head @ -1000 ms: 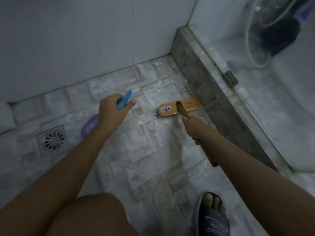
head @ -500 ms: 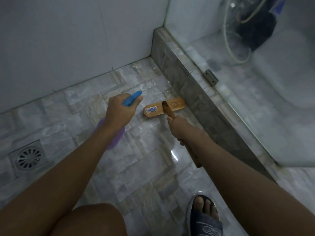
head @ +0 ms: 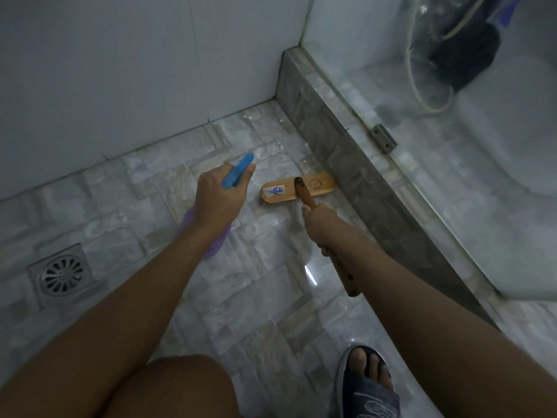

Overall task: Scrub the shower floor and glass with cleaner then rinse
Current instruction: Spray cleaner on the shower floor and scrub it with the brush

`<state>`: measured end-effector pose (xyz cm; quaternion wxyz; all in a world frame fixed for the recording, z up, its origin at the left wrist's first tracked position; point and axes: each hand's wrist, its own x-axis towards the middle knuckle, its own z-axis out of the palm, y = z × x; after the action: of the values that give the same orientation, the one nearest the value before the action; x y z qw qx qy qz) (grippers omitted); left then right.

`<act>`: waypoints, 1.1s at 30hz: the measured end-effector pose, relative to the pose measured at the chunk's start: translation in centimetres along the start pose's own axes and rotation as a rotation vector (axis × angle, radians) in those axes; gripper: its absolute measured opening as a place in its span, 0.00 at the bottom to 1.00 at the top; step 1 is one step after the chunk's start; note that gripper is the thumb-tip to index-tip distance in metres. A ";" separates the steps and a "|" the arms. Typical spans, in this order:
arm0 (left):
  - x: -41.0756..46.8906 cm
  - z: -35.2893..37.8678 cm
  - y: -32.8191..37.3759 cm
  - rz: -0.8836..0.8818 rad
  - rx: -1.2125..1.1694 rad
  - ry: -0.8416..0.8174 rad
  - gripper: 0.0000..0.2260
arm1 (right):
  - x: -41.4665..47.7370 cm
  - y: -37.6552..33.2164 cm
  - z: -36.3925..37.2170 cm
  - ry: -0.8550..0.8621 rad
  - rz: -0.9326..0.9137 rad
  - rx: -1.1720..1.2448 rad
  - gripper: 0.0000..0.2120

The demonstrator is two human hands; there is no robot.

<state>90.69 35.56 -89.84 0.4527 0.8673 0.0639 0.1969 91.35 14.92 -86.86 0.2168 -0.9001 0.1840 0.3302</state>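
the shower floor (head: 265,297) fills most of the view, laid in grey stone-look tiles and shining wet near its middle. a plain white wall (head: 135,70) rises along its far edge. on the right a tiled kerb (head: 325,131) runs from the far corner toward the near right, and the glass (head: 467,176) stands on top of it, hazy and streaked. behind the glass a pale hose (head: 422,95) loops beside something dark that is too blurred to name.

the brush (head: 298,188) lies with its wooden head flat on the floor, close to the far right corner, with one end just beside the foot of the kerb. its long wooden handle slants back toward the person. the right hand (head: 322,227) is clenched round that handle partway along, and the free end sticks out below the wrist.

the spray bottle (head: 236,173) is grasped in the left hand (head: 217,200), just left of the brush head and above the floor. its blue nozzle points toward the far corner and its purple body shows under the wrist.

a square metal drain (head: 61,271) sits near the left edge of the floor. a dark slipper (head: 370,396) with bare toes stands at the near edge. a small metal bracket (head: 383,138) clamps the foot of the glass on the kerb.
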 end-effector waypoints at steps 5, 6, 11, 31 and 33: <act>-0.1 -0.5 -0.1 -0.017 -0.045 0.006 0.22 | 0.3 0.0 0.1 0.000 0.008 -0.013 0.26; 0.1 -0.5 -0.1 -0.019 -0.050 0.005 0.22 | 0.4 0.1 0.2 0.004 0.000 -0.015 0.26; -0.1 -0.7 0.0 -0.008 -0.058 0.005 0.21 | -0.1 0.5 -0.5 -0.014 -0.024 -0.031 0.26; 5.3 -7.0 -7.9 -0.084 -0.169 0.284 0.18 | 10.2 -14.6 -4.6 0.003 -0.348 -0.106 0.19; 5.0 -7.2 -7.9 -0.063 -0.154 0.265 0.16 | 9.4 -12.2 -4.7 -0.011 -0.359 -0.157 0.18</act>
<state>92.94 47.05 -91.10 0.5113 0.7941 0.1350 0.2996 106.27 21.00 -86.67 0.2022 -0.9308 -0.0071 0.3045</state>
